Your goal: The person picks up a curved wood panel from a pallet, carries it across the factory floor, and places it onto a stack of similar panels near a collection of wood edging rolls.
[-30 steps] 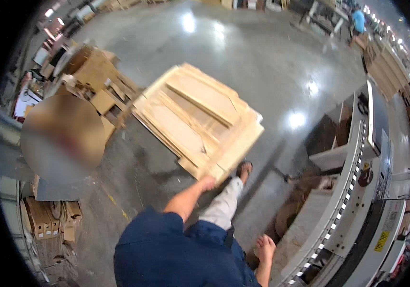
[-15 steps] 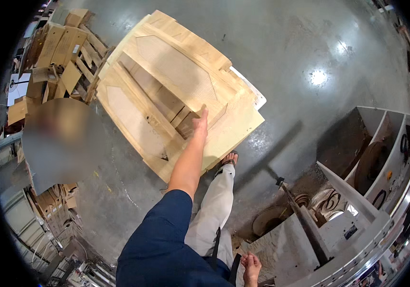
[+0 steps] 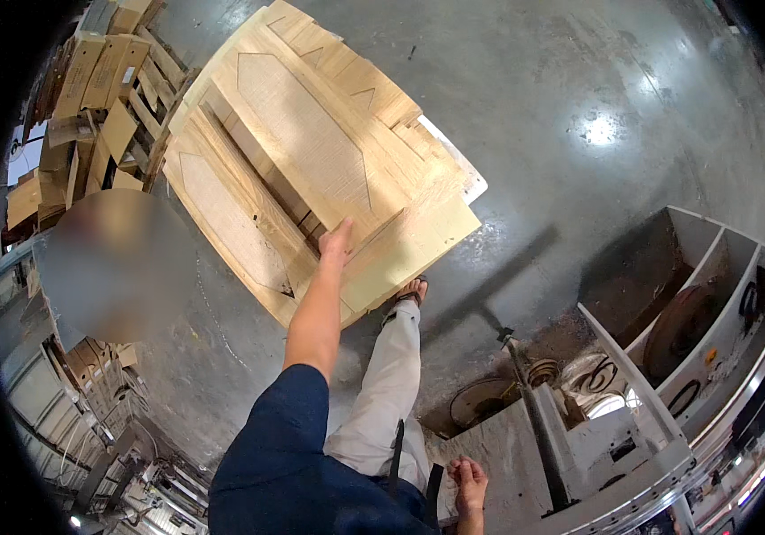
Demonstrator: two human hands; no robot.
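The left hand (image 3: 338, 239) grasps the near end of a long wooden panel (image 3: 306, 120), thumb on top, at the edge beside a narrow gap. This panel lies on a wooden stack (image 3: 396, 259) ahead of the hands; across the gap, to the left hand's left, is a second panel (image 3: 231, 218). The right hand (image 3: 469, 484) is well apart from the wood, its fingers loosely curled; whether anything is inside cannot be told. A grey machine (image 3: 592, 446) stands to its right. Flattened cardboard boxes (image 3: 101, 76) lie far left of the left hand.
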